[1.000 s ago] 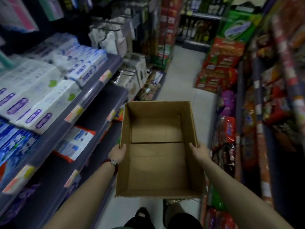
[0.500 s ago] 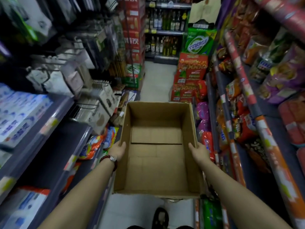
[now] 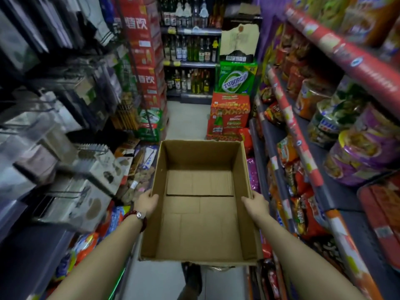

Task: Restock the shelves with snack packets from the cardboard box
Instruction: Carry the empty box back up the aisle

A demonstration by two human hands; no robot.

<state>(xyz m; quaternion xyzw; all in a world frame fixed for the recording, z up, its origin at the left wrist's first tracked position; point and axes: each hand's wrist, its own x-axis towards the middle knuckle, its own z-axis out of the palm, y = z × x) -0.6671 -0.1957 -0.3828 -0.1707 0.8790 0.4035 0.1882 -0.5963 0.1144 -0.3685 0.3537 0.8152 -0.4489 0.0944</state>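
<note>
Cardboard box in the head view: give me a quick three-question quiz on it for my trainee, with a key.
1. True or false: the cardboard box has snack packets inside.
2. Multiple choice: how is the box held? A) by the left hand alone; B) the left hand on one side wall and the right hand on the other; C) it rests on the floor, untouched.
3. Fill in: the green carton stacked at the far end of the aisle reads ____.

Key: 1 false, only its bare bottom flaps show; 2 B; 3 TUBORG.
</note>
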